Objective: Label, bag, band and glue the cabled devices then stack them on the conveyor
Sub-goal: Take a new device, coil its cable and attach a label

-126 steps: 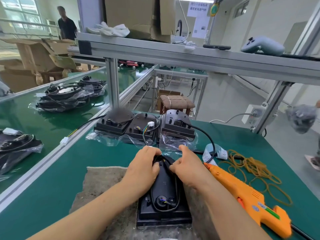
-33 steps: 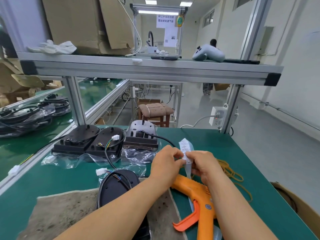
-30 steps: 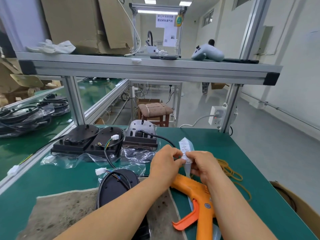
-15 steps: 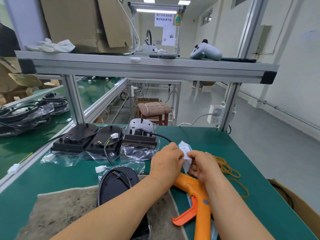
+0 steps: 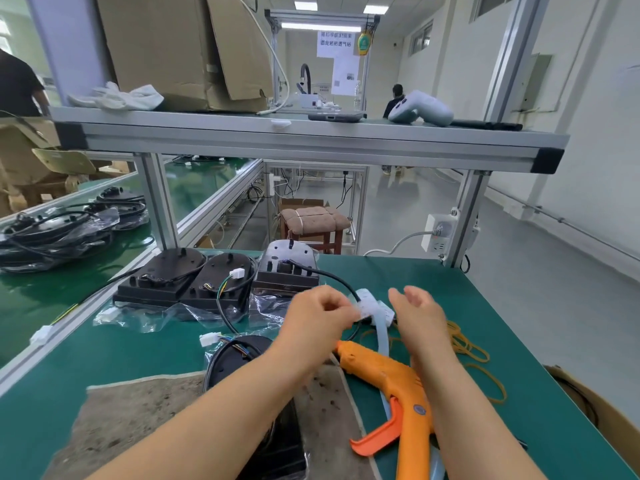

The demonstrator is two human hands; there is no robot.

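Note:
My left hand (image 5: 317,318) pinches a small white label (image 5: 362,310) just above the label strip (image 5: 381,327) on the green table. To its right, my right hand (image 5: 417,315) hovers with loosely spread fingers, holding nothing. A black cabled device (image 5: 239,358) in a clear bag lies on a brown mat (image 5: 138,420) beneath my left forearm, its white connector (image 5: 209,339) sticking out. Three more devices (image 5: 221,282) stand in open bags at the table's back. The orange glue gun (image 5: 398,389) lies under my right forearm.
Tan rubber bands (image 5: 467,348) are scattered to the right. Bagged devices (image 5: 59,230) are stacked on the conveyor (image 5: 41,292) at left. An aluminium shelf (image 5: 304,140) spans overhead on posts. A cardboard box (image 5: 602,417) sits off the table's right edge.
Both hands were pinching the label on the strip. Now the left hand has pulled a label away leftward and the right hand has let go and opened.

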